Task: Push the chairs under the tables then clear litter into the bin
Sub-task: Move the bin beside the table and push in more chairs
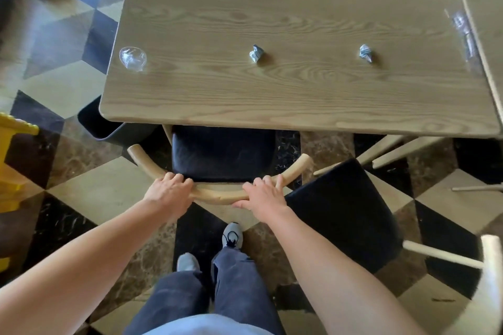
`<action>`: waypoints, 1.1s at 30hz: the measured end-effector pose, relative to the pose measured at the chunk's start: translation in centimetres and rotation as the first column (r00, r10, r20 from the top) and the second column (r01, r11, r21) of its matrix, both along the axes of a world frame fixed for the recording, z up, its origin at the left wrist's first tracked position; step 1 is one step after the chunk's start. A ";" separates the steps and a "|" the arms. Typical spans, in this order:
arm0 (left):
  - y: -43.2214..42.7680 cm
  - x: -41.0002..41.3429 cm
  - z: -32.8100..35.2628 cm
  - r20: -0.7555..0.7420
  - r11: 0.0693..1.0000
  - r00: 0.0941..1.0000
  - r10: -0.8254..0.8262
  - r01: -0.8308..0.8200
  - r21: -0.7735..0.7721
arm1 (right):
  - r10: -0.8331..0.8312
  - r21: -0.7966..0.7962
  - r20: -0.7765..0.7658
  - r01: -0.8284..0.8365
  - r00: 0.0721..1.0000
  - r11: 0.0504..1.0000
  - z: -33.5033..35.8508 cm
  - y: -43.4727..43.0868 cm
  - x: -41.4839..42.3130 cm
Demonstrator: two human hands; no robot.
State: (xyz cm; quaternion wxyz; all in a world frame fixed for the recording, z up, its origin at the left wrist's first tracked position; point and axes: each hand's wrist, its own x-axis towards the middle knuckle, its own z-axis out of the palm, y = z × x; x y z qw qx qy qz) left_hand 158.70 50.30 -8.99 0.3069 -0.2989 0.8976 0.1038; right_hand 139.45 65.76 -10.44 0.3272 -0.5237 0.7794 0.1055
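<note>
Far out at my 9 o'clock, a yellow object [13, 149] stands on the tiled floor [95, 193]. At 10 o'clock a black bin [109, 128] sits on the floor, half tucked under the near left corner of the counter [299, 95]. Beyond it, at the counter's left edge, lies a clear plastic wrapper [132, 58].

My left hand [170, 190] grips the chair [223, 158] straight ahead at 12 o'clock. Its fingers [177, 178] are curled over the left part of the curved wooden back rail [217, 196]. The chair's dark seat is partly under the counter's near edge, its front hidden beneath the top. Further out at 12 o'clock, a crumpled paper ball [256, 54] rests near the middle of the counter.

My right hand [262, 194] holds the same rail a little to the right, fingers [261, 181] wrapped over the top and thumb beneath.

At 1 o'clock a second crumpled paper ball [365, 53] lies well apart from the first. At 3 o'clock a second chair [345, 212] with a dark seat stands at an angle, out from the counter and near my right forearm. At 2 o'clock a second clear wrapper [462, 35] lies at the counter's right edge, just beside a neighbouring counter [490, 35].
</note>
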 end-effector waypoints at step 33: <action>42.6 -17.2 4.8 -0.171 0.899 0.929 -0.328 0.363 0.246 | -0.492 0.038 -0.155 0.503 0.857 0.864 7.7 50.5 -9.5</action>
